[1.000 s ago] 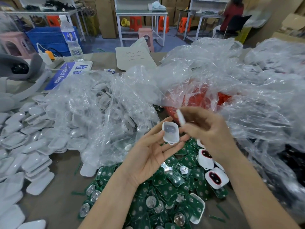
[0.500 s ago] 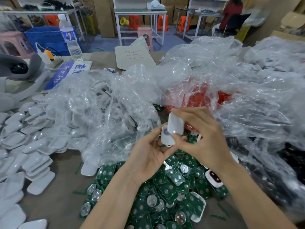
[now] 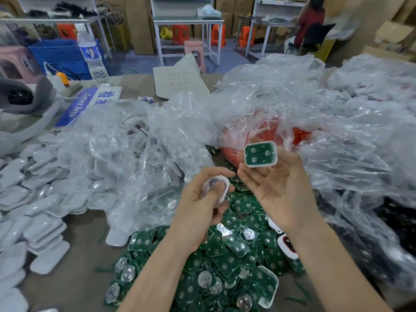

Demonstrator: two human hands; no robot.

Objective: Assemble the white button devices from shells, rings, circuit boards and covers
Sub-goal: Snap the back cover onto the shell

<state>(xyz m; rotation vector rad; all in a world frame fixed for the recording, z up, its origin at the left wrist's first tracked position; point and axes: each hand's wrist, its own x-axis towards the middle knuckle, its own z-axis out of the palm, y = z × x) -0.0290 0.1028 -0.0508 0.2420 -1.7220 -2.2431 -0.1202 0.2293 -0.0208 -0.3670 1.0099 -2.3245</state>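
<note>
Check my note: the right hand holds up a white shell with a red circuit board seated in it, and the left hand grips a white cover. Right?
One detail is off. The head view shows the circuit board in the white shell is green, not red. The rest holds: the right hand holds that shell up, and the left hand grips a white cover.

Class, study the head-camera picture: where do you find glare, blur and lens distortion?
Head view: glare streaks the crumpled clear plastic bags; the white plastic piece in the left hand is blurred, while the white shell with a green circuit board held by the right hand is sharper; the far white table leans from wide-angle distortion.
</note>
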